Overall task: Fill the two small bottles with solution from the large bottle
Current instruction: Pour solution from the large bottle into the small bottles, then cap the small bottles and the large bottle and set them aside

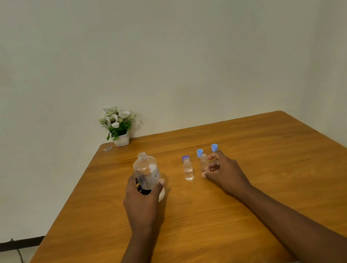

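Observation:
My left hand grips the large clear bottle, uncapped and upright, its base near the wooden table. A small clear bottle stands open in the middle with liquid in it. A second small bottle stands just to its right, and the curled fingers and thumb of my right hand close around it. A dark blue cap lies behind the first small bottle. Two light blue caps stand further back.
A small white pot of white flowers sits at the table's back left corner, with a small clear scrap beside it. A pale wall rises right behind the table. A black cable hangs on the left by the floor.

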